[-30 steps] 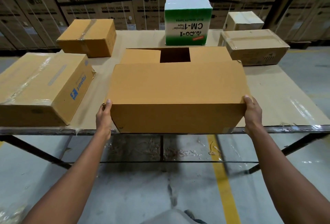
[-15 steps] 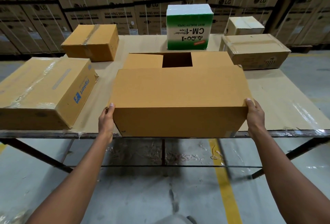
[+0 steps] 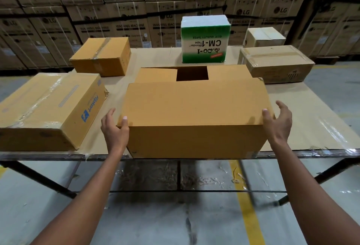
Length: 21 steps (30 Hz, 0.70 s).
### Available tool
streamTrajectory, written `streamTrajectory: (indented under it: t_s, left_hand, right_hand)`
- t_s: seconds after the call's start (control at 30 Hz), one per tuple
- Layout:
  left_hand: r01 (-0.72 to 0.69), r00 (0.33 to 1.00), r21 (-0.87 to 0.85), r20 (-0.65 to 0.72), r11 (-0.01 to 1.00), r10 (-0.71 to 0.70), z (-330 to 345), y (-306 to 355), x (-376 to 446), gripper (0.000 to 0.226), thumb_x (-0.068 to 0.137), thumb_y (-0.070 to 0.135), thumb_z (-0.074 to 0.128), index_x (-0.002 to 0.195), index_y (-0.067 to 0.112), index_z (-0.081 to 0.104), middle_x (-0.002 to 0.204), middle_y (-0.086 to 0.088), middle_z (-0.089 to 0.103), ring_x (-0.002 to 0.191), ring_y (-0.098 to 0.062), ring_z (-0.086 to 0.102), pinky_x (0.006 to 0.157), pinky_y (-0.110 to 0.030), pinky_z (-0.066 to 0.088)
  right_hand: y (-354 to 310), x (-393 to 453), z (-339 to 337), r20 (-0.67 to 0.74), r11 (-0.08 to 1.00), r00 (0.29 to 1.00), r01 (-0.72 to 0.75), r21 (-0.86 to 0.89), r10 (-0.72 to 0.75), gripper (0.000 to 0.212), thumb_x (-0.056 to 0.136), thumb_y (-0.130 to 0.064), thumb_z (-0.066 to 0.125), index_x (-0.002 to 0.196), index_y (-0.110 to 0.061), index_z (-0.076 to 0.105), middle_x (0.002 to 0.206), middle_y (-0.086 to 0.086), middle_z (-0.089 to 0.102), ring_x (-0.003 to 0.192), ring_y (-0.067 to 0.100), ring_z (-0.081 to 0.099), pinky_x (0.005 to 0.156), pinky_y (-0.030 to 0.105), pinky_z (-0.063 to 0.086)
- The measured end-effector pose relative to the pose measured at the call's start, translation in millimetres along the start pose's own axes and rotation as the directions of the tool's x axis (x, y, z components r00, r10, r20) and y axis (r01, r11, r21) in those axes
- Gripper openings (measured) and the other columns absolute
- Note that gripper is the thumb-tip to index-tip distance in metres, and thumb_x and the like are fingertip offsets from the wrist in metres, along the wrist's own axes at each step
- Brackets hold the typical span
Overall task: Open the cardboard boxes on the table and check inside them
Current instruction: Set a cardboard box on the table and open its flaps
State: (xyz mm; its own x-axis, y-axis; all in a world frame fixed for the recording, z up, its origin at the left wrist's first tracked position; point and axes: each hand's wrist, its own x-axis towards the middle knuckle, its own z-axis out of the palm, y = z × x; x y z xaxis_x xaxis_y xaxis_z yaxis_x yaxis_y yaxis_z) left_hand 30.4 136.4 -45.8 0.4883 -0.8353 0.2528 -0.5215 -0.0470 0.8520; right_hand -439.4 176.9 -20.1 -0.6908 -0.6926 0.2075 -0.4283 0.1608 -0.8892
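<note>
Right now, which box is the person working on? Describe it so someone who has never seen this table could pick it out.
On the cardboard-covered table, look at the near edge, in the middle. The large plain brown box there sits between the left hand and the right hand. Unlike the taped Flipkart box beside it, it bears no tape or print, and a dark square gap shows between its top flaps.
</note>
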Motion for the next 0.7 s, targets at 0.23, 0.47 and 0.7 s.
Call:
streamTrajectory:
  t_s: [0.23,0.47,0.7]
  left_hand:
    - [-0.469,0.869,0.209,0.285,0.858,0.405,34,73,16,0.042,0.095,0.032,0.063,0.136,0.026,0.059,0.148,-0.004,0.046,0.138,-0.025,0.038,0.111,-0.051,0.035]
    - [-0.059,0.953,0.407,0.296,0.911,-0.071,59,101,78,0.073,0.095,0.057,0.055,0.156,0.027,0.030,0.161,-0.013,0.030,0.146,-0.039,0.028,0.115,-0.056,0.027]
    - [0.033,0.957,0.232,0.275,0.972,-0.098,36,92,78,0.072,0.096,0.050,0.059,0.155,0.020,0.032,0.157,-0.012,0.038,0.142,-0.037,0.037,0.110,-0.053,0.040]
  right_hand:
    - [-44,21,28,0.343,0.863,0.883,0.421,-0.278,-0.320,0.040,0.095,-0.039,0.061,0.133,-0.028,0.061,0.147,0.005,0.049,0.140,0.028,0.036,0.112,0.055,0.028]
    - [-55,63,35,0.289,0.933,0.957,0.106,-0.343,-0.002,0.074,0.091,-0.043,0.068,0.154,-0.028,0.032,0.160,0.014,0.025,0.145,0.042,0.024,0.115,0.062,0.023]
    - [-50,71,10,0.279,0.995,0.955,-0.085,-0.055,0.097,0.071,0.096,-0.036,0.066,0.155,-0.024,0.029,0.151,0.014,0.047,0.130,0.040,0.050,0.104,0.061,0.044]
